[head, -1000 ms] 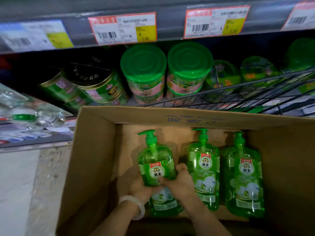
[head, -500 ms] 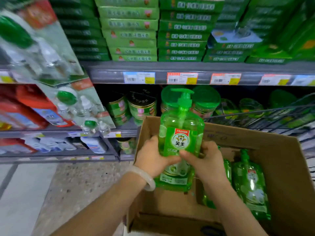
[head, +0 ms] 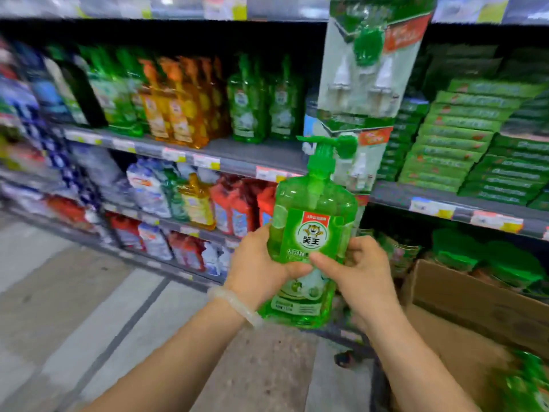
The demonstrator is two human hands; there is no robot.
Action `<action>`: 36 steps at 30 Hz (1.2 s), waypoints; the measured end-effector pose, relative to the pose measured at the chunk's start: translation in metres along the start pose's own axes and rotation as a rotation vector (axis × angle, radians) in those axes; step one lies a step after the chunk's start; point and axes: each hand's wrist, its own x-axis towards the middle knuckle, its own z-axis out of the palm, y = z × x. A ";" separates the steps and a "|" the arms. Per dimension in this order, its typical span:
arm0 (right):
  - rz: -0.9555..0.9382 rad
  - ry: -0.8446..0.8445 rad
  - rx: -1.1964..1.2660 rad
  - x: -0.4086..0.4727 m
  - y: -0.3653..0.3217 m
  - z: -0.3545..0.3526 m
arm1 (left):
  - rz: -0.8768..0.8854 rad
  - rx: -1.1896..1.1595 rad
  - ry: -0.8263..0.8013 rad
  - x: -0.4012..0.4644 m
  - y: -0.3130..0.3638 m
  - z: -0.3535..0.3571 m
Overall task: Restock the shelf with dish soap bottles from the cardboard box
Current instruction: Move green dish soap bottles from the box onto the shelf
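Observation:
A green dish soap bottle (head: 312,230) with a pump top and a tiger label stands upright in front of me, held in both hands. My left hand (head: 255,270) grips its left side and my right hand (head: 361,269) grips its right side, thumbs across the label. The cardboard box (head: 463,301) sits at the lower right, and another green bottle (head: 525,385) shows blurred inside it. The shelf (head: 237,151) at upper left carries rows of green and orange soap bottles (head: 249,99).
Lower shelves at left hold red, white and blue refill pouches (head: 190,203). Stacked green boxes (head: 463,144) fill the shelf at right. A hanging strip of packaged items (head: 365,69) dangles just behind the held bottle. Grey floor (head: 89,307) spreads at lower left.
The bottle has come up out of the box and moved left, held in both hands throughout. My view has swung up and left from the box toward the shelves.

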 end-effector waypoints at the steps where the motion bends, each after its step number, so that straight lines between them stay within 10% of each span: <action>1: 0.005 -0.029 0.010 -0.007 -0.002 0.021 | -0.007 0.016 0.038 -0.007 -0.007 -0.020; 16: -0.077 -0.306 0.092 0.022 -0.043 0.191 | -0.089 0.024 0.318 0.029 -0.063 -0.165; 36: -0.303 0.010 -0.015 0.297 -0.098 0.237 | 0.246 -0.045 0.187 0.353 -0.031 -0.161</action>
